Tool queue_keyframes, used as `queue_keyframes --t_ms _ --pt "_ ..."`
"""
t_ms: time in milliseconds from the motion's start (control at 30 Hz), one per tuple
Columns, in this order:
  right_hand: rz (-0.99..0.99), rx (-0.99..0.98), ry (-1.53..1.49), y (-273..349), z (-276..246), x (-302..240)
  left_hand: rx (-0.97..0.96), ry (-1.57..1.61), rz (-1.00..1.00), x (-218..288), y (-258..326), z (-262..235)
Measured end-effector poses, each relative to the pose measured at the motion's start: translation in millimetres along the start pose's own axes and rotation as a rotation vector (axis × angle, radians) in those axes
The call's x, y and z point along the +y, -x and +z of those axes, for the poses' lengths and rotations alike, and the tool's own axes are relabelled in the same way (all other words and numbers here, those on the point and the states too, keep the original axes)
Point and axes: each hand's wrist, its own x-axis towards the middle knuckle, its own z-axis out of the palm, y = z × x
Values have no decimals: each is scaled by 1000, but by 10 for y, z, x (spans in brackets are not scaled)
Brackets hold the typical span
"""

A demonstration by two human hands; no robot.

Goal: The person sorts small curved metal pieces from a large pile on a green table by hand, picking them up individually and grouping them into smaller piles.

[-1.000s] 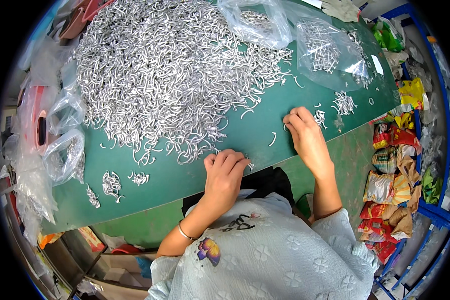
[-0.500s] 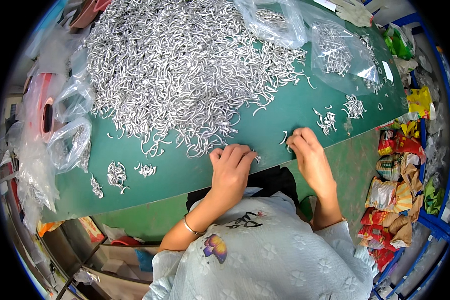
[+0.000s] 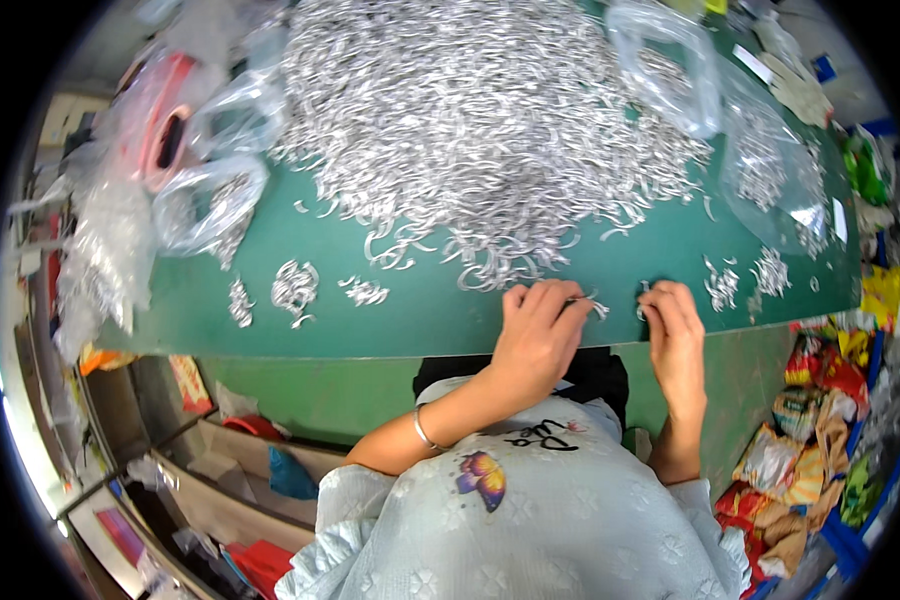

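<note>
A large heap of small curved silver metal pieces covers the back and middle of the green table. At the heap's front edge, my left hand is closed, palm down, around a few of these pieces, whose ends stick out beside the fingertips. My right hand is near the table's front edge, thumb and fingers pinched together at a small curved metal piece. Its fingers partly hide that piece. Two small piles lie to the right of my right hand.
Several small piles lie at the front left of the green table. Clear plastic bags with metal pieces stand at the left and back right. Colourful packages fill a blue rack on the right; open drawers are below left.
The whole view has shifted, so the table sits further right and higher. My left hand stays closed by the heap; my right fingers have come together at a small piece on the table.
</note>
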Motion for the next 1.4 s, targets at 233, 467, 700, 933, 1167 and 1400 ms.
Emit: queue_keyframes --t_ms 233,467,700,933,1167,1400 --pt "45 50 37 14 -6 15 39 20 -15 -37 140 -51" --pt "108 97 -326 -90 47 -211 102 228 -149 2 156 -180" --pt "-300 -315 -470 -385 873 -910 419 -32 -347 -273 460 -674" --pt "-465 -440 -405 -465 1498 -1215 603 -226 -454 -715 741 -1090" --pt "-424 -525 -395 -483 1553 -1362 591 -202 -439 -806 744 -1133" --pt "-233 -505 -490 -523 1474 -1283 388 -328 -423 -730 732 -1072"
